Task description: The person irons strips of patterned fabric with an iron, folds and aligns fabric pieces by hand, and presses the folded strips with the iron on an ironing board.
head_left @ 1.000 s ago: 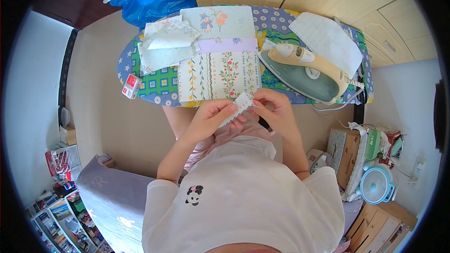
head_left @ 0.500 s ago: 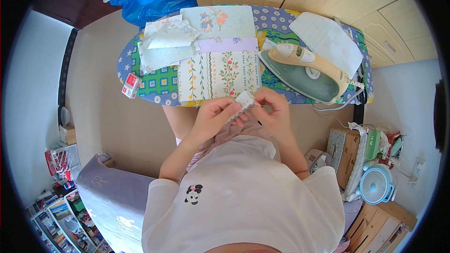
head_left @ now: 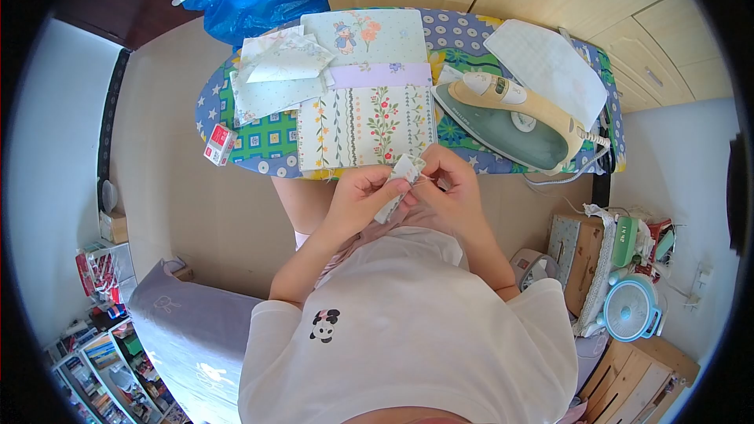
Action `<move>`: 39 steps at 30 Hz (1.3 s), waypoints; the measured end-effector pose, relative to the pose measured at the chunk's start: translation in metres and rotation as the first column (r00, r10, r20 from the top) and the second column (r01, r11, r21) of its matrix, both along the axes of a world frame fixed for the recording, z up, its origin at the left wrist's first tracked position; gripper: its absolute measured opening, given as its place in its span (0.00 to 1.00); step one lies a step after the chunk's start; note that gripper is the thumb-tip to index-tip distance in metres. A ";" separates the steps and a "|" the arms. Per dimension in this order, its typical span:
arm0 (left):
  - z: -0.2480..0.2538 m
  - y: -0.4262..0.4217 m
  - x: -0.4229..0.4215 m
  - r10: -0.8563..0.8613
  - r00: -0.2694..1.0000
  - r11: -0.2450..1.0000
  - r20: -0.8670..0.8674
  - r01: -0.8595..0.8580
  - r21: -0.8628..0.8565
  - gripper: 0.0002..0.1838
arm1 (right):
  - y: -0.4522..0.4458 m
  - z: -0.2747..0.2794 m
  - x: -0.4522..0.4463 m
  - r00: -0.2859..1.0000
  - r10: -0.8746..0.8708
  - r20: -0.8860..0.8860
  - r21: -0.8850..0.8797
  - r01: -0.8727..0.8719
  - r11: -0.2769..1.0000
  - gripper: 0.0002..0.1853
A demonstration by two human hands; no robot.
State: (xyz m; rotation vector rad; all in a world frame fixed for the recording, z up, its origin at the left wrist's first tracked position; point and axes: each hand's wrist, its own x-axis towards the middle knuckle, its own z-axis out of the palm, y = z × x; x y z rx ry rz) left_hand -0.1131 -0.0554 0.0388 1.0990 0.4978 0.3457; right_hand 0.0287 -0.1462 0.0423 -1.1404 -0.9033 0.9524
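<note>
Both bare hands meet in front of the body, over the lap and just off the near edge of a long, round-ended tabletop (head_left: pixel 212 106) under a blue-and-green patterned cover. Between them is a small, narrow, folded white strip of printed fabric (head_left: pixel 389 204), held slantwise. The left hand (head_left: pixel 361 196) has closed its fingers on it, thumb pressed flat on the upper face and fingertips beneath, probably so the folds do not spring open. The right hand (head_left: pixel 449 187) brings thumb and forefinger together at the strip's upper right edge and seems to pinch it, a grip that suits fine work; whether a thread is caught there too is too small to tell.

Beyond the hands, a flat cream fabric sheet with floral stripes (head_left: pixel 367 129) lies below a lilac fabric band (head_left: pixel 385 75), likely laid flat to avoid creasing. Loose pale printed cloths (head_left: pixel 271 94) overlap to the left, near a small red-and-white box (head_left: pixel 221 144). The green-and-cream electric iron (head_left: pixel 503 122) rests on the right, perhaps so its white cord (head_left: pixel 559 181) trails away from the fabric.
</note>
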 end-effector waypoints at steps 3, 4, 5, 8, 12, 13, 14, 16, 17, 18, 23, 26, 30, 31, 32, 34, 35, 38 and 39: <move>-0.006 0.001 -0.003 -0.033 0.999 0.999 -0.039 0.033 -0.023 0.07 | -0.001 -0.004 0.005 0.999 0.013 0.045 -0.012 -0.013 1.000 0.05; -0.007 0.001 -0.003 -0.047 0.997 0.999 -0.069 0.047 -0.004 0.07 | -0.001 -0.006 0.006 0.995 -0.004 0.096 -0.031 0.008 0.999 0.05; -0.006 0.001 -0.004 -0.048 0.996 0.999 -0.069 0.048 -0.004 0.07 | -0.002 -0.007 0.006 0.995 -0.005 0.096 -0.031 0.008 0.999 0.05; -0.002 -0.001 -0.001 -0.017 0.999 1.000 -0.042 0.017 0.010 0.07 | -0.002 -0.002 0.004 0.996 -0.023 0.081 -0.038 0.026 0.999 0.04; -0.002 -0.002 0.001 0.015 1.000 1.000 -0.004 -0.015 0.018 0.07 | -0.003 -0.004 0.006 0.999 0.044 0.007 0.006 -0.044 0.999 0.02; -0.002 -0.003 0.001 0.022 1.000 1.000 -0.018 -0.022 0.020 0.07 | -0.003 -0.006 0.007 0.999 0.045 0.016 -0.015 -0.045 0.999 0.01; -0.001 -0.003 0.000 0.023 1.000 1.000 -0.018 -0.022 0.021 0.07 | -0.004 -0.007 0.006 0.999 0.045 0.017 -0.015 -0.045 0.999 0.01; -0.001 -0.002 0.000 0.018 0.999 0.999 -0.043 -0.015 0.050 0.06 | -0.002 0.002 0.003 0.999 0.020 -0.041 0.034 -0.019 0.999 0.02; -0.001 -0.001 -0.001 0.017 0.999 0.999 -0.043 -0.015 0.050 0.06 | -0.003 0.002 0.004 0.999 0.020 -0.041 0.035 -0.019 0.999 0.02; -0.002 -0.001 -0.001 0.007 0.998 0.996 -0.059 -0.002 0.084 0.06 | -0.004 0.003 0.007 0.993 0.021 0.112 -0.052 -0.015 0.999 0.03; -0.007 0.006 -0.007 -0.056 0.994 0.993 -0.097 0.065 0.096 0.05 | -0.003 -0.002 0.009 0.987 -0.027 0.156 -0.089 0.041 0.995 0.04; -0.003 0.010 -0.010 -0.072 0.987 0.992 -0.146 0.086 0.090 0.06 | -0.004 -0.001 0.011 0.990 -0.003 0.140 -0.066 0.012 0.998 0.04; 0.012 0.021 -0.013 -0.139 0.967 0.941 -0.215 0.196 0.274 0.06 | -0.001 0.040 0.014 0.942 0.102 0.321 -0.202 -0.037 0.979 0.06; 0.020 0.025 -0.012 -0.162 0.954 0.894 -0.253 0.250 0.371 0.07 | 0.002 0.053 0.018 0.901 0.156 0.405 -0.246 -0.057 0.968 0.09; 0.029 0.030 -0.010 -0.165 0.954 0.894 -0.252 0.252 0.371 0.07 | 0.003 0.062 0.022 0.901 0.153 0.406 -0.247 -0.053 0.968 0.09; 0.044 0.046 -0.004 -0.186 0.923 0.641 -0.336 0.373 0.670 0.08 | 0.009 0.076 0.032 0.614 0.261 0.745 -0.214 -0.150 0.965 0.12; 0.047 0.055 0.001 -0.186 0.925 0.639 -0.332 0.371 0.674 0.08 | 0.014 0.079 0.037 0.611 0.257 0.749 -0.212 -0.147 0.966 0.12; 0.060 0.089 0.022 -0.302 0.910 0.681 -0.284 0.414 0.603 0.09 | 0.045 0.084 0.059 0.371 0.214 0.903 -0.130 -0.240 0.962 0.10; 0.068 0.101 0.031 -0.304 0.893 0.723 -0.332 0.444 0.530 0.10 | 0.063 0.084 0.070 0.318 0.188 0.929 -0.114 -0.239 0.964 0.09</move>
